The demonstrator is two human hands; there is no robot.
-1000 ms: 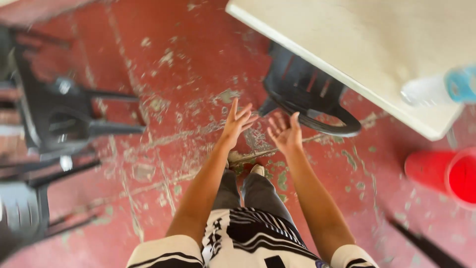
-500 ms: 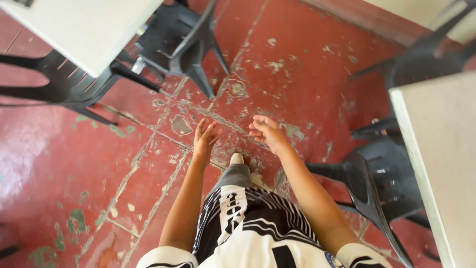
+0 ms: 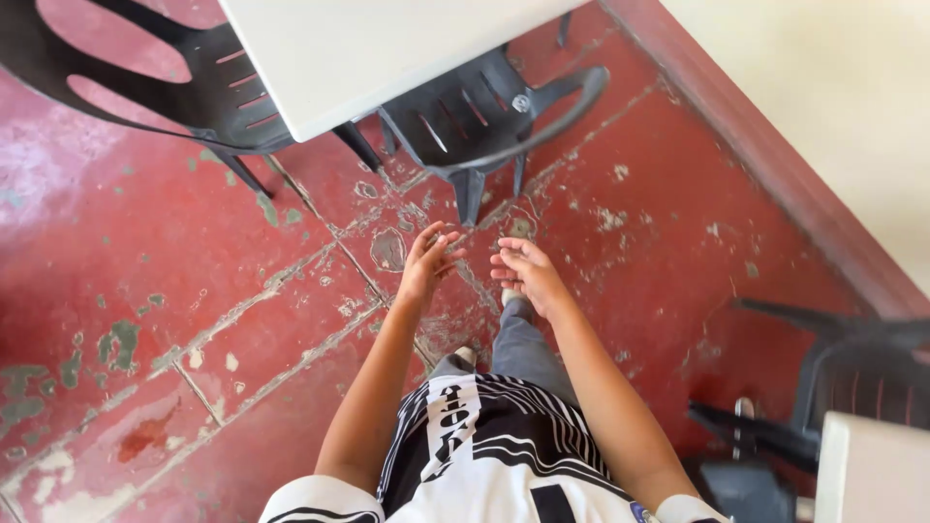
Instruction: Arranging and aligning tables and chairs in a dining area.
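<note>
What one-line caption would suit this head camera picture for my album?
Both empty hands, left hand and right hand, open above a worn red floor near a black plastic chair.

Just one camera here, strapped to the person's head and pointing almost straight down. So you're looking over the striped shirt at the bottom edge, along both forearms to the left hand and right hand held out mid-frame, fairly near the lens. Past them is the worn red floor, much farther off. The far side of the view takes in a white table with black chairs under it, a pale wall runs along the right, and another chair sits near right.
</note>
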